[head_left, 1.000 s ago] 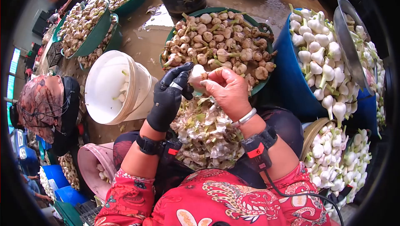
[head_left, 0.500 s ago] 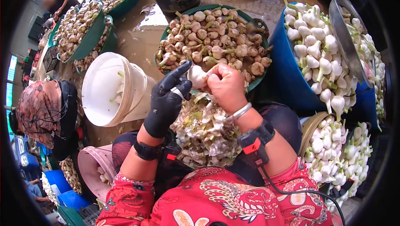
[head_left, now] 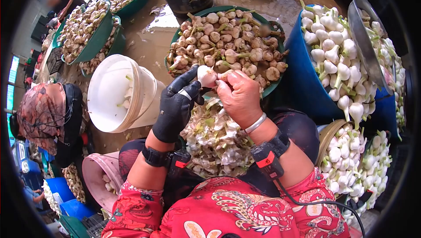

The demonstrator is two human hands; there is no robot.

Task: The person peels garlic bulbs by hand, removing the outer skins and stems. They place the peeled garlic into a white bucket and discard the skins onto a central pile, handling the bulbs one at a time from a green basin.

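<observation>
Over the peel heap, left hand and right hand pinch one garlic bulb; suggest rotating it while stripping.

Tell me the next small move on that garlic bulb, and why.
Probably peel a strip of skin off with the right hand and let it drop. The gloved left hand holds the garlic bulb, the right hand presses against its side, and the heap of peelings lies directly below.
</observation>
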